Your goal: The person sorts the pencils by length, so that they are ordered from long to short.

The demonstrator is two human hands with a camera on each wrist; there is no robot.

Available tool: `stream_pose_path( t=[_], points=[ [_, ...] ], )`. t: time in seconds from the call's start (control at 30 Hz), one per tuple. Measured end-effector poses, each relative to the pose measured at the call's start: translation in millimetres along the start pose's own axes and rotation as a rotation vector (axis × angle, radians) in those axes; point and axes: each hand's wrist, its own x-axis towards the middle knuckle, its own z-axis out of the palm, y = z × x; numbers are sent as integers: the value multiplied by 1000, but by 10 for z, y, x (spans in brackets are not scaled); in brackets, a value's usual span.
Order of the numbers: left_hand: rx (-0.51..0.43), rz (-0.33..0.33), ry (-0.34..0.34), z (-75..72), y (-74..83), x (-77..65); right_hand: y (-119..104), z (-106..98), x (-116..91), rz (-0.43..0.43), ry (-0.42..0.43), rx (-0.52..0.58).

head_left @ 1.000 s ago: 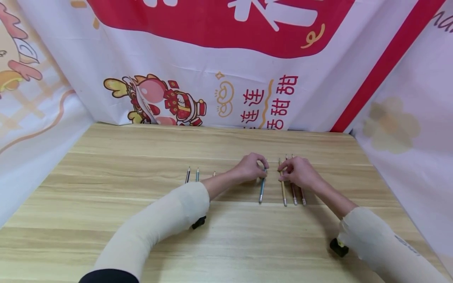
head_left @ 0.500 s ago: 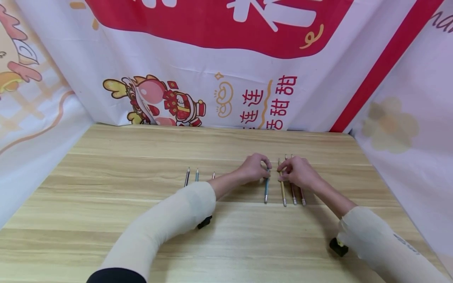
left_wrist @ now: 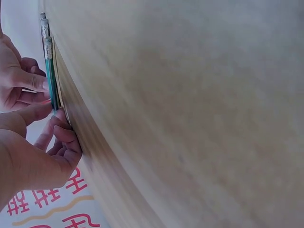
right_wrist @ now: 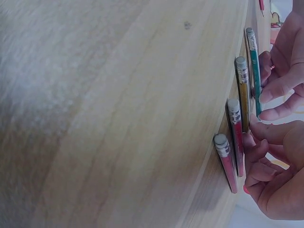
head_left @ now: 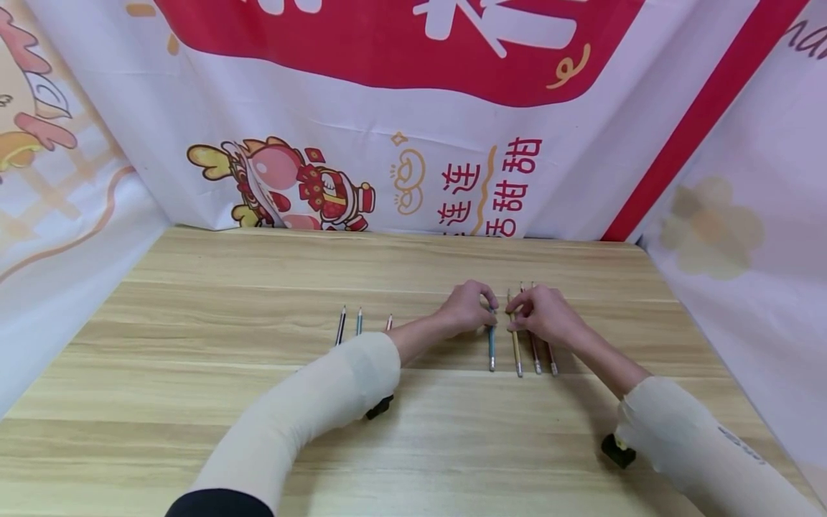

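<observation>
My left hand (head_left: 466,307) pinches a teal pencil (head_left: 492,350) between thumb and finger; its eraser end points toward me. Just to the right, my right hand (head_left: 548,316) pinches a yellow pencil (head_left: 517,352) that lies on the table. Two red pencils (right_wrist: 236,137) lie beside the yellow one, partly under the right hand in the head view. In the right wrist view the four eraser ends form a row, with the teal pencil (right_wrist: 254,66) farthest off. The left wrist view shows the teal pencil (left_wrist: 50,71) at the left fingertips.
On the wooden table (head_left: 452,445), a dark pencil (head_left: 341,325), a blue pencil (head_left: 359,321) and a red-tipped pencil (head_left: 389,322) lie left, partly hidden by the left arm. A printed cloth (head_left: 400,108) hangs behind the table, with more cloth at both sides.
My left hand has moved slightly right with the teal pencil, which now stands closer to the yellow one and straighter. My right hand stays in place.
</observation>
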Motion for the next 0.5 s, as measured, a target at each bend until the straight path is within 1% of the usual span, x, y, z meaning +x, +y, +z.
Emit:
stream_pose_path(
  t=[0.23, 0.5],
  points=[
    [21, -20, 0, 14, 14, 11, -2, -3, 5, 2, 3, -6],
    [80, -10, 4, 25, 26, 17, 9, -7, 20, 29, -5, -14]
  ],
)
